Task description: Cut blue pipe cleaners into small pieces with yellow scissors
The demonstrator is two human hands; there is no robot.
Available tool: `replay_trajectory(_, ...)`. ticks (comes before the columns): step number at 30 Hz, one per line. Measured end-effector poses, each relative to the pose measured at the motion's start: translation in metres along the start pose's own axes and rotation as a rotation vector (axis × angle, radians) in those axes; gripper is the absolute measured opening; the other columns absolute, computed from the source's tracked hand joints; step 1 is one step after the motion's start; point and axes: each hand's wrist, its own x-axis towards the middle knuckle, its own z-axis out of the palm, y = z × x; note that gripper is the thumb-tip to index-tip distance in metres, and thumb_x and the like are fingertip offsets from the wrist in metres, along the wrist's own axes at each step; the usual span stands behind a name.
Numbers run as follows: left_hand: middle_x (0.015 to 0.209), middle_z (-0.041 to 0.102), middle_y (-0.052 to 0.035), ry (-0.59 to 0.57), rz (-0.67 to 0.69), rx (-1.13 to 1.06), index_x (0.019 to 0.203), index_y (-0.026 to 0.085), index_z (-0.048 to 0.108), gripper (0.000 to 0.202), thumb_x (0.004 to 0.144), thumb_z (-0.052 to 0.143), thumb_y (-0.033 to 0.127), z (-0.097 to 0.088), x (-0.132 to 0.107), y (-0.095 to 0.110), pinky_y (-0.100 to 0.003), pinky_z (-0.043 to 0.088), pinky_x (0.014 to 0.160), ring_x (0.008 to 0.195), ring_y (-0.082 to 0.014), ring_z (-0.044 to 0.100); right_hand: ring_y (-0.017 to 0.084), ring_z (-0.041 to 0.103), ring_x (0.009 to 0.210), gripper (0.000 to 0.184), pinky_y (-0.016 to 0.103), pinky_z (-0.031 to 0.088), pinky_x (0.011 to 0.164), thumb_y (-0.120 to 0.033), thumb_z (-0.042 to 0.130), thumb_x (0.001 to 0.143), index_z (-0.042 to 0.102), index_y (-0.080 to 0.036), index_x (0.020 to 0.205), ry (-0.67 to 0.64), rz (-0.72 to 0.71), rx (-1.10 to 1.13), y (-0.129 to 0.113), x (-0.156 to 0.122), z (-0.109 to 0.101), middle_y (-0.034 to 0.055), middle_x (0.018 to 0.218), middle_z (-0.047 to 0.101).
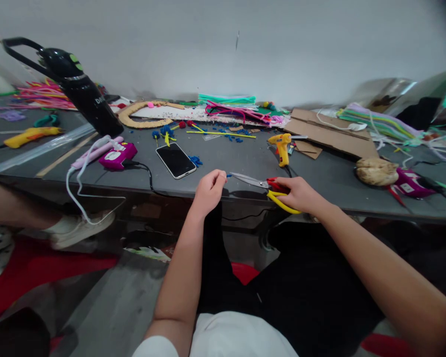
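Scissors (250,180) with one red and one yellow handle are in my right hand (299,194), its fingers closed round the handles. Their grey blades point left, the tips close to my left hand (210,189). Thumb and fingers of the left hand pinch a small blue piece of pipe cleaner (229,175), whose end just shows beside the blade tips. Most of that piece is hidden by the fingers. Both hands are over the front edge of the grey table (223,163). Blue clippings (196,161) lie beyond the left hand, beside a phone (176,160).
A yellow glue gun (281,148) stands behind the scissors. Black bottle (85,94), purple power adapter (118,156) and another yellow glue gun (31,136) are at left. Cardboard (327,130) and a tan lump (376,171) are at right. Another person's leg (22,206) shows at left.
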Motion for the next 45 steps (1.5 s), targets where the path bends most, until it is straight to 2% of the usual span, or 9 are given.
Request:
replay_trajectory(16,0.062,0.038,0.003,-0.011,0.1,0.013,0.078,0.017,0.053,0.031,0.095,0.044,0.042,-0.0012,-0.0001,-0.0035,-0.025,0.029,0.058,0.058,-0.0111,0.036,0.013,0.043,0.061,0.016,0.026,0.032,0.059,-0.033,0.06,0.075,0.059,-0.018,0.081,-0.032,-0.003,0.003,0.0034,0.0016,0.0004,-0.0016,0.067,0.053)
replay_trajectory(22,0.064,0.04,0.0027,-0.004,0.11,0.029,0.078,0.018,0.053,0.03,0.096,0.044,0.041,-0.0016,0.0,-0.0046,-0.025,0.031,0.059,0.06,-0.0113,0.037,0.012,0.041,0.059,0.016,0.026,0.031,0.058,-0.033,0.06,0.074,0.057,-0.018,0.077,-0.025,-0.001,-0.009,-0.0008,0.0017,-0.0015,-0.0023,0.063,0.05)
replay_trajectory(29,0.063,0.04,0.0028,-0.014,0.112,0.037,0.078,0.018,0.053,0.03,0.096,0.044,0.04,-0.001,0.0006,-0.0047,-0.026,0.03,0.058,0.059,-0.0109,0.037,0.014,0.044,0.061,0.018,0.026,0.033,0.059,-0.032,0.059,0.074,0.062,-0.017,0.083,-0.03,-0.004,-0.001,0.0004,0.0017,-0.0015,-0.0006,0.067,0.055)
replay_trajectory(39,0.065,0.042,0.0027,-0.002,0.117,0.011,0.079,0.017,0.055,0.029,0.095,0.046,0.04,-0.0006,0.0001,-0.0042,-0.025,0.03,0.058,0.059,-0.0104,0.038,0.013,0.04,0.058,0.015,0.027,0.032,0.058,-0.032,0.058,0.073,0.061,-0.018,0.077,0.006,-0.011,0.0,-0.0009,0.0021,-0.0009,-0.0018,0.062,0.051)
replay_trajectory(45,0.063,0.041,0.0031,0.01,0.091,-0.033,0.079,0.017,0.056,0.03,0.094,0.049,0.041,-0.001,0.0003,-0.0036,-0.024,0.028,0.053,0.055,-0.0096,0.035,0.013,0.04,0.059,0.022,0.027,0.031,0.056,-0.039,0.058,0.078,0.061,-0.018,0.081,0.018,0.02,0.016,-0.002,-0.0001,-0.0022,-0.0009,0.064,0.052)
